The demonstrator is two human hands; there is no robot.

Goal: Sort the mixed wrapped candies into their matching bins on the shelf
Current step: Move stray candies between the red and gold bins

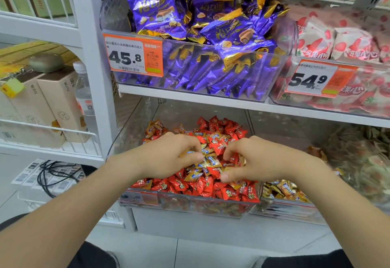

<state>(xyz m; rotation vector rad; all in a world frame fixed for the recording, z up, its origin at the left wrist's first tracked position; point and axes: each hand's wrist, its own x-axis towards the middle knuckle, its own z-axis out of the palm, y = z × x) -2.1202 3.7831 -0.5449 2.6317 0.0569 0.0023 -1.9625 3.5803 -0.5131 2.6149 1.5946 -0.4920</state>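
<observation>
Both hands are in the low bin (147, 199). The left hand (166, 155) curls its fingers around gold candies (211, 160); more of them lie between the two sets of fingertips. The right hand (259, 162) also pinches gold candies. Red candies (223, 191) lie just below both thumbs.

Red and gold candies (196, 185) heaped in bin (190, 204)
</observation>
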